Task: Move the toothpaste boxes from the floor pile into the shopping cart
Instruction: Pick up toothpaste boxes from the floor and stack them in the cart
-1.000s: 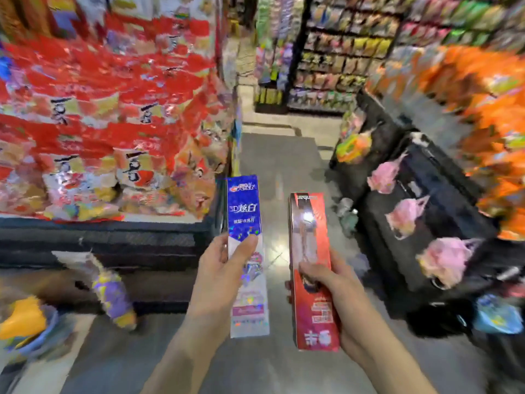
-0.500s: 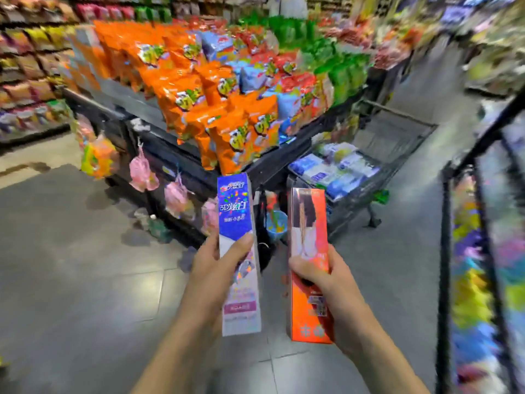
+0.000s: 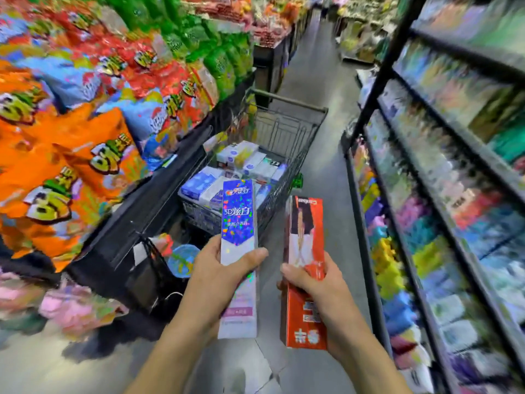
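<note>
The left hand [image 3: 216, 275] grips a blue-and-white toothpaste box [image 3: 239, 223] upright, thumb across its face; the right hand [image 3: 309, 282] grips a red toothpaste box [image 3: 305, 237] likewise. Both boxes hang just short of the shopping cart [image 3: 295, 109], which already holds many boxes [image 3: 227, 177]. The risk, I judge, is letting go too early: released short of the cart's near rim, a box would land on the floor [image 3: 312, 69] instead.

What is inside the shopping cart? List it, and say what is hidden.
The shopping cart holds a heap of boxes, mostly white and blue, filling its near half. The blue toothpaste box in the left hand covers the heap's near edge; lower layers are hidden.
</note>
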A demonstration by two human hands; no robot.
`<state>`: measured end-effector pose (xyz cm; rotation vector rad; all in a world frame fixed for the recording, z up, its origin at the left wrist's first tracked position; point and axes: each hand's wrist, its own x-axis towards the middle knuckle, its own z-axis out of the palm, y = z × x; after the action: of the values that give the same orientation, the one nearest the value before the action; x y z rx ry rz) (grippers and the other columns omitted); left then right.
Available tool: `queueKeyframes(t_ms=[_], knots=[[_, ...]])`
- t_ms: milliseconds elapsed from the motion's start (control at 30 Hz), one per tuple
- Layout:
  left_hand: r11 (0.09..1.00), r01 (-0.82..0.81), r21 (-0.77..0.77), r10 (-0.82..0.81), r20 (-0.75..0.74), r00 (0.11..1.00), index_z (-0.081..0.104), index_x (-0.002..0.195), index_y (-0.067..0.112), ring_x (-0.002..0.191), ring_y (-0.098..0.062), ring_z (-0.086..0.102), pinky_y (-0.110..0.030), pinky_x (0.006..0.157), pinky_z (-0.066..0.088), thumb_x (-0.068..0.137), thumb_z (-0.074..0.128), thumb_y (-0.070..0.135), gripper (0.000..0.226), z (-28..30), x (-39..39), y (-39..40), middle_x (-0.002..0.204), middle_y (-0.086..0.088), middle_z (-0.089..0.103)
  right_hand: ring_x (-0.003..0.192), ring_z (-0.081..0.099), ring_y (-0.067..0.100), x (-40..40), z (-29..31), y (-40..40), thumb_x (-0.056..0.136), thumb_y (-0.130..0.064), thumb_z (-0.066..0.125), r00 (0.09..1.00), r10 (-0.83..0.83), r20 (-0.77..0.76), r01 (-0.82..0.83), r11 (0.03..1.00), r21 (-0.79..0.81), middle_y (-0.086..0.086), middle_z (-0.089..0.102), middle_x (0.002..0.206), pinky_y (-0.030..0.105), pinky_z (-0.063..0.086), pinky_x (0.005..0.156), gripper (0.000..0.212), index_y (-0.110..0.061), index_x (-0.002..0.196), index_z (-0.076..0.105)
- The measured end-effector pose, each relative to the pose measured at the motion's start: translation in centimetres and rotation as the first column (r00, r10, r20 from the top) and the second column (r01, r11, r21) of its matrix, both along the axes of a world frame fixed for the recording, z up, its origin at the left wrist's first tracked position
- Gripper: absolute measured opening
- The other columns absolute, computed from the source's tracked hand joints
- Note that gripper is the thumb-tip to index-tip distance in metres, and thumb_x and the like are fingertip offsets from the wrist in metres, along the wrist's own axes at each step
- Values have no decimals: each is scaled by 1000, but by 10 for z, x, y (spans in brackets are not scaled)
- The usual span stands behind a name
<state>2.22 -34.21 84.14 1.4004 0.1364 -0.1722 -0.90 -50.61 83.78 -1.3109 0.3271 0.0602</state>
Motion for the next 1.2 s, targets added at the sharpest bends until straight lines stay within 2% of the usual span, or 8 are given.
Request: queueKeyframes(t_ms=[267, 433, 500, 633, 733, 933, 1067, 1200], knots=[[995, 86, 58, -85, -17, 996, 70, 100, 12, 70, -8, 69, -22, 63, 53, 81, 80, 8, 22, -6, 161, -53, 87, 2, 78, 76, 67, 28, 128, -10, -50, 58, -28, 87, 982, -184, -35, 182, 982, -45, 11, 71, 82, 47, 55, 79, 59, -13, 109, 61], [978, 147, 148, -141, -50, 989, 72, 100, 16, 83, -14, 73, -32, 79, 57, 83, 78, 15, 19, -20, 246, -96, 90, 4, 78, 77, 68, 26, 203, -20, -92, 58, -26, 85, 971, -233, -43, 232, 972, -32, 7, 73, 86, 40, 57, 73, 57, -16, 109, 63], [972, 160, 172, -154, -52, 987, 72, 100, 17, 84, -13, 74, -27, 75, 57, 84, 78, 15, 18, -27, 277, -114, 90, 6, 78, 77, 67, 25, 234, -27, -110, 56, -26, 86, 970, -239, -53, 238, 971, -31, 8, 73, 86, 37, 57, 70, 59, -15, 110, 63], [962, 89, 258, -88, -16, 996, 70, 99, 18, 78, -5, 71, -19, 68, 54, 81, 81, 13, 22, -45, 352, -155, 86, 11, 77, 77, 66, 27, 313, -45, -157, 56, -26, 87, 975, -213, -71, 211, 977, -23, 9, 72, 85, 41, 55, 74, 58, -15, 108, 63], [952, -6, 306, 12, -16, 1000, 64, 105, 18, 81, -9, 72, -21, 71, 56, 78, 84, 12, 34, -54, 403, -182, 91, 4, 77, 77, 65, 25, 370, -53, -187, 59, -22, 91, 984, -157, -88, 159, 987, 12, 17, 71, 90, 46, 55, 79, 60, -14, 111, 62], [880, -133, 456, 156, -15, 988, 56, 97, 17, 66, -4, 66, -17, 59, 48, 75, 86, 19, 37, -65, 491, -212, 83, 0, 72, 63, 69, 12, 475, -64, -221, 79, -1, 77, 992, -47, -113, 53, 997, 53, 1, 74, 78, 24, 54, 55, 39, -11, 112, 59], [828, -159, 538, 182, 11, 983, 57, 92, 21, 71, -12, 65, -29, 67, 49, 71, 86, 36, 38, -83, 550, -212, 79, 8, 70, 64, 68, 17, 542, -74, -229, 82, -3, 75, 988, 17, -151, -8, 998, 57, 8, 73, 82, 33, 58, 60, 40, -8, 118, 58], [787, -148, 599, 167, 24, 986, 59, 90, 24, 72, -8, 64, -22, 63, 46, 75, 84, 32, 30, -109, 612, -209, 80, 15, 70, 57, 65, 15, 611, -93, -229, 88, -10, 71, 974, 55, -219, -36, 995, 88, 8, 71, 78, 29, 55, 56, 31, -10, 117, 59]])
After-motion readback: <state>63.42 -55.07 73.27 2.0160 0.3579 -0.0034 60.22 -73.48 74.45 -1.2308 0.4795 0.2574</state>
